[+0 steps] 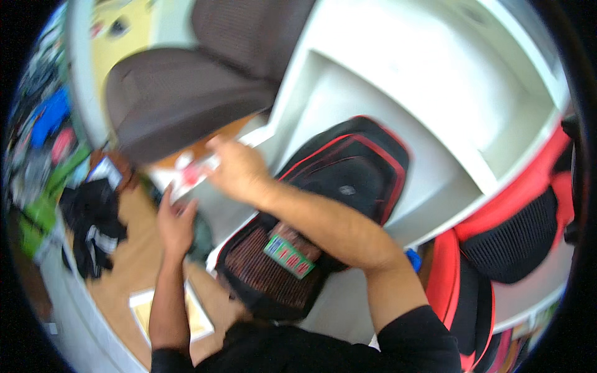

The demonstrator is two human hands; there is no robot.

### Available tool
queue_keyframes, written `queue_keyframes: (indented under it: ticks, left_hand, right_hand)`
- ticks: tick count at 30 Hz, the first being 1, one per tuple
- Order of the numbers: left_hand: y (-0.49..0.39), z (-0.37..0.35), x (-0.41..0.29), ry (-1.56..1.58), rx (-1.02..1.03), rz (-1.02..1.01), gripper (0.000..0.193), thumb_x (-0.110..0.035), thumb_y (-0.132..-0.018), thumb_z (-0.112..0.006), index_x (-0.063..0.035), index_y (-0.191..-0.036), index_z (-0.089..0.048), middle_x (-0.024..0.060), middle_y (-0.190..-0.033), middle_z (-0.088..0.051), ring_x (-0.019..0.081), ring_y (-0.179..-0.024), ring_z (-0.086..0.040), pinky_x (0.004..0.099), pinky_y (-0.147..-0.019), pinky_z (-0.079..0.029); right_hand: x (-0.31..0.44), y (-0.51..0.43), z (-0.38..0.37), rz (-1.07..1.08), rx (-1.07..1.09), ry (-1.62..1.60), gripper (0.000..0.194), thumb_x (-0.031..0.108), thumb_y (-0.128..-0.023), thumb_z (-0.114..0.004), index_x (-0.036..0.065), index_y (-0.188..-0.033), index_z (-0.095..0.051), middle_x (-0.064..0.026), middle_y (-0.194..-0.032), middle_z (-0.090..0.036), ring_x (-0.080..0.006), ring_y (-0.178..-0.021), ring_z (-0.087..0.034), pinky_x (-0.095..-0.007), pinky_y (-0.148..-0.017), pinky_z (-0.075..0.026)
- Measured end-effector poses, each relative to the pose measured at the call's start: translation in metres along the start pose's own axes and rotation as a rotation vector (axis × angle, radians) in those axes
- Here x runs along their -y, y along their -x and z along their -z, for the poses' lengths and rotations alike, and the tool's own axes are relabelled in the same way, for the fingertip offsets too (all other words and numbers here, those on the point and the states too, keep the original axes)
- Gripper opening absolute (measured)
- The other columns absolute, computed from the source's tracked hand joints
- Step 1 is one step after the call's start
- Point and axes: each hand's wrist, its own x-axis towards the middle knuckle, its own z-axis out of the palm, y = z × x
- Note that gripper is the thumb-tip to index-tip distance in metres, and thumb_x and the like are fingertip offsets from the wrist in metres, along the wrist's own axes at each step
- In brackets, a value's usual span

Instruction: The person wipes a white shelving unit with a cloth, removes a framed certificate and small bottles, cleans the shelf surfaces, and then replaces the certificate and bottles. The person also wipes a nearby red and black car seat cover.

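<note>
Motion blurs a small pink-and-white item (pixel 190 175) in front of a brown seat (pixel 191 98). My right hand (pixel 240 170) reaches across to the left, its fingertips closed on the item's near end. Just below it, my left hand (pixel 176 224) is raised with thumb and forefinger apart, and I see nothing between them. Under my right forearm a black seat cover with red piping (pixel 347 179) leans in a white shelf unit. Its ribbed seat part (pixel 266 265) lies towards me, bearing a green card with writing (pixel 289 256).
The white shelf's divider (pixel 396 102) rises behind the cover. To the right stands a red-and-black seat (pixel 506 233). On the brown floor (pixel 126 261) at left lie a white-framed panel (pixel 200 317) and a black bag or cloth (pixel 93 228). Mixed goods (pixel 51 121) crowd the far left.
</note>
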Motion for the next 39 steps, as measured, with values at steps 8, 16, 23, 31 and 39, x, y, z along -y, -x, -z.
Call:
queue_keyframes:
  ticks: [8, 16, 23, 31, 39]
  left_hand:
    - [0.038, 0.028, 0.010, 0.039, 0.122, 0.060, 0.049, -0.005, -0.094, -0.072, 0.0076, -0.138, -0.057, -0.0021, -0.081, -0.059, 0.0067, -0.074, -0.054, 0.0227, -0.069, -0.045]
    - [0.056, 0.028, -0.002, 0.173, 0.266, 0.091, 0.043, -0.003, -0.094, -0.073, 0.0074, -0.134, -0.059, 0.0014, -0.083, -0.065, 0.0087, -0.075, -0.060, 0.0236, -0.070, -0.047]
    - [0.058, 0.035, -0.008, 0.141, 0.309, 0.087, 0.044, -0.001, -0.093, -0.072, 0.0067, -0.135, -0.058, 0.0026, -0.083, -0.066, 0.0100, -0.078, -0.062, 0.0244, -0.073, -0.049]
    - [0.052, 0.009, -0.056, 0.182, 0.384, 0.008, 0.055, -0.001, -0.092, -0.072, 0.0037, -0.143, -0.052, 0.0076, -0.094, -0.069, 0.0125, -0.088, -0.065, 0.0260, -0.081, -0.051]
    - [0.054, -0.060, -0.119, 0.263, 0.297, -0.355, 0.072, -0.002, -0.085, -0.081, 0.0054, -0.147, -0.046, 0.0115, -0.118, -0.070, 0.0153, -0.108, -0.065, 0.0290, -0.093, -0.051]
  right_hand:
    - [-0.090, -0.015, 0.245, -0.129, -0.760, 0.328, 0.038, 0.039, -0.091, -0.073, 0.009, -0.114, -0.076, -0.0116, -0.099, -0.078, -0.0342, -0.094, -0.074, -0.0444, -0.084, -0.059]
    - [-0.223, -0.067, 0.347, -0.564, -0.223, 0.729, 0.041, 0.033, -0.095, -0.072, -0.001, -0.117, -0.074, -0.0205, -0.117, -0.075, -0.0329, -0.109, -0.072, -0.0440, -0.096, -0.056]
    - [-0.238, -0.071, 0.328, -0.645, -0.165, 0.574, 0.036, 0.025, -0.089, -0.075, -0.002, -0.113, -0.074, -0.0200, -0.113, -0.075, -0.0332, -0.105, -0.072, -0.0427, -0.096, -0.056]
    - [-0.136, -0.039, 0.303, -0.111, -0.392, 0.039, 0.061, 0.041, -0.079, -0.083, -0.003, -0.118, -0.069, -0.0224, -0.107, -0.075, -0.0322, -0.102, -0.072, -0.0401, -0.092, -0.056]
    - [-0.020, 0.057, 0.092, 0.126, 0.126, -0.156, 0.055, 0.028, -0.085, -0.078, -0.001, -0.126, -0.057, -0.0224, -0.112, -0.070, -0.0412, -0.106, -0.068, -0.0479, -0.093, -0.054]
